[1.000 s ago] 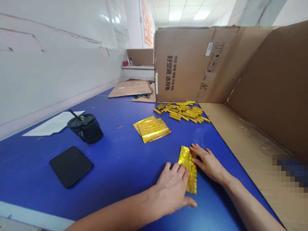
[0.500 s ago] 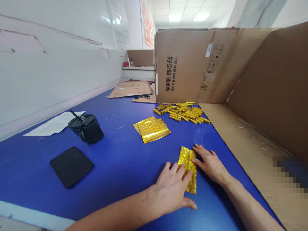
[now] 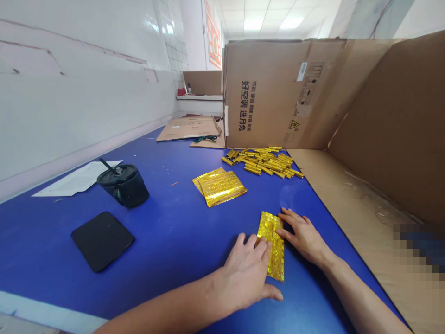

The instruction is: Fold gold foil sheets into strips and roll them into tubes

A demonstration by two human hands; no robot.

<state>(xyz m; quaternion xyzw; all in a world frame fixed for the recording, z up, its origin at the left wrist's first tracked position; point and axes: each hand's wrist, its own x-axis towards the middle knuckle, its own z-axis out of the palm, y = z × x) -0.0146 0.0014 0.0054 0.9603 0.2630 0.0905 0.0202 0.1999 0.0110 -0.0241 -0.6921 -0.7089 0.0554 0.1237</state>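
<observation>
on the table [image 3: 174, 260], a foil piece [image 3: 276, 255] is placed partly under the left hand [image 3: 246, 273] and right hand [image 3: 306, 237]. behind it, foil rolls [image 3: 276, 165] are gathered before the box [image 3: 278, 106]. at left, past foil sheets [image 3: 224, 188], a mug [image 3: 131, 191] is placed behind the pad [image 3: 103, 242].

A shiny gold foil sheet [image 3: 277, 254] lies flat on a blue table [image 3: 194, 246], toward the near right. Narrow and rectangular, it stretches lengthwise from near to far, its far end angled slightly left. A mottled, crinkled sparkle covers the surface, and a lengthwise crease runs near the middle. The far and near ends show clearly, while parts of the left and right edges are hidden from view.
</observation>
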